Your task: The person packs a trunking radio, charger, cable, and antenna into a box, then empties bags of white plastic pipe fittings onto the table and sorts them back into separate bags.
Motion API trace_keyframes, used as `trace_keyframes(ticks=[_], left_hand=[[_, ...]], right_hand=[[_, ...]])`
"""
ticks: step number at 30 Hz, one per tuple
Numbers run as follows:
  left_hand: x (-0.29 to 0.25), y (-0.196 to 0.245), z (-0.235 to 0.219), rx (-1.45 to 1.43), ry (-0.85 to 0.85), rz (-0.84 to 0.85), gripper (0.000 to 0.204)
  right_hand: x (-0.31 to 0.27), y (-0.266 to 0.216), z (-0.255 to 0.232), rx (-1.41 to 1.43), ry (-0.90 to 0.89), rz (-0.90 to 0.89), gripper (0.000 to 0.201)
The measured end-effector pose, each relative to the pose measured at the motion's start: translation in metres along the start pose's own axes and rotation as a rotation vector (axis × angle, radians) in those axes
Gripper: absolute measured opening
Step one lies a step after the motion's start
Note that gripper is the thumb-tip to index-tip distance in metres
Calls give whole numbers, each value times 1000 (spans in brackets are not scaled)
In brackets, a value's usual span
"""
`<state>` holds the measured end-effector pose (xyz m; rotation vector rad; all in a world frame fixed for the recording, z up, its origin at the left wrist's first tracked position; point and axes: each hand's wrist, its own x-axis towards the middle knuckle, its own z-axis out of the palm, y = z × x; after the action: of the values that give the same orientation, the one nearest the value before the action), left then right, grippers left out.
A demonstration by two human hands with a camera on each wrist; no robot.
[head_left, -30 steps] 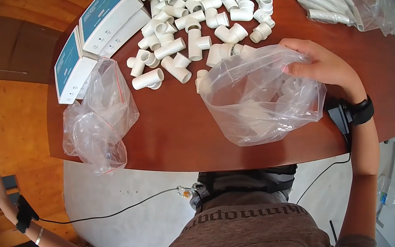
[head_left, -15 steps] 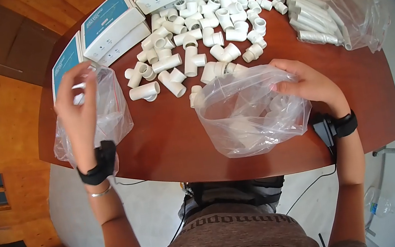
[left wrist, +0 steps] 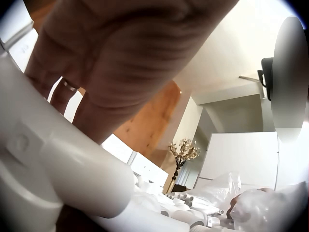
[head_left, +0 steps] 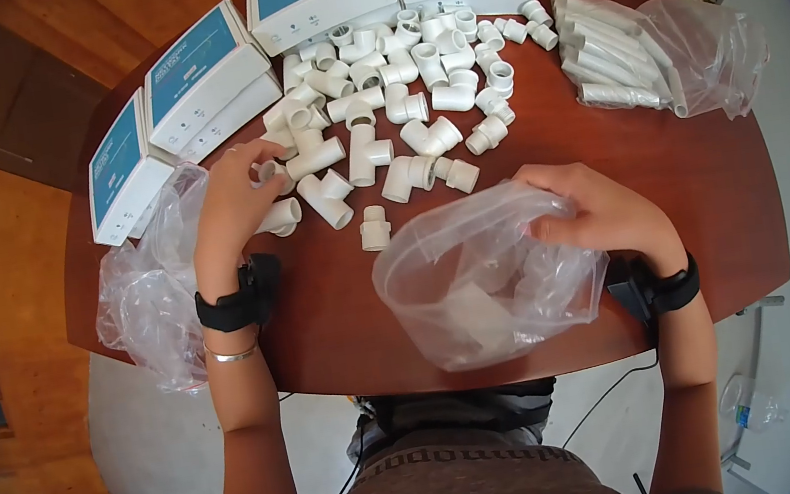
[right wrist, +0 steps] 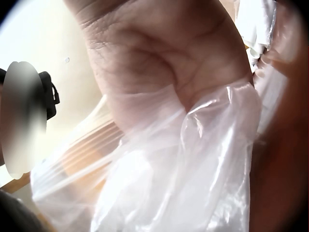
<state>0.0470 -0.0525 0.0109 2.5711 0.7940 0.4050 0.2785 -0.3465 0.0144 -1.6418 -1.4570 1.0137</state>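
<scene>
My left hand [head_left: 237, 200] is at the left edge of a pile of white pipe fittings [head_left: 368, 155], its thumb and fingers curled round a white fitting [head_left: 269, 172]. Seen from the left wrist, a large white fitting [left wrist: 91, 169] fills the foreground below the palm [left wrist: 125, 53]; the fingertips are hidden. My right hand [head_left: 596, 206] grips the rim of a clear plastic bag [head_left: 481, 285], fingers outside and thumb in the mouth. The bag's mouth gapes toward the left, and a pale piece shows inside. In the right wrist view the bag [right wrist: 159, 188] covers the fingers.
Blue-and-white boxes [head_left: 320, 0] line the back and left of the brown table [head_left: 692, 205]. Crumpled clear bags [head_left: 156, 306] lie left of my left forearm. A bag of white pipes [head_left: 616, 59] lies at the back right. One fitting [head_left: 374, 229] sits apart, near the held bag.
My left hand has come in from far left, off the table, over the crumpled bags to the fittings, and its fingers have closed round one. My right hand still holds the bag. The head view has shifted.
</scene>
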Motion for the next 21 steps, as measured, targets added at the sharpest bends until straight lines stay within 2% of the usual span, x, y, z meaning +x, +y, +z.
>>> trace_keyframes(ticks=[2,4,5,7,9,10,12,15,16,18,19,20,21], left_hand=[[-6,16,-4,-11,52,19,30],[-14,51,-12,-169,215,-9,22],[-18,63,-11,-174,213,-11,22],[-28,83,-6,-358,196,185,21],[-39,98,-2,-517,-80,358,20],[-43,103,3,-523,-81,358,20],[-48,109,9,-579,-491,453,21],[-44,104,15,-577,-551,453,20],[-41,94,17,-605,-461,475,19],[-32,80,20,-670,-142,374,20],[-29,75,16,-587,-25,219,21],[-24,70,16,-615,75,109,18],[-21,63,14,-614,76,108,18]], right_hand=[[0,-4,7,-16,-15,-14,30],[-1,-7,13,-34,-41,-41,32],[0,-7,15,-35,-42,-35,32],[0,-6,19,-9,-6,-82,24],[1,-7,18,-6,-32,-48,27],[2,-7,17,-1,-59,-18,31],[3,-7,15,14,-66,12,30],[3,-5,14,35,-68,42,28],[3,-4,14,41,-59,45,26],[4,-4,14,59,-45,29,26],[5,-4,14,80,-29,11,25],[5,-4,14,80,-31,11,25],[5,-3,15,76,-29,16,25]])
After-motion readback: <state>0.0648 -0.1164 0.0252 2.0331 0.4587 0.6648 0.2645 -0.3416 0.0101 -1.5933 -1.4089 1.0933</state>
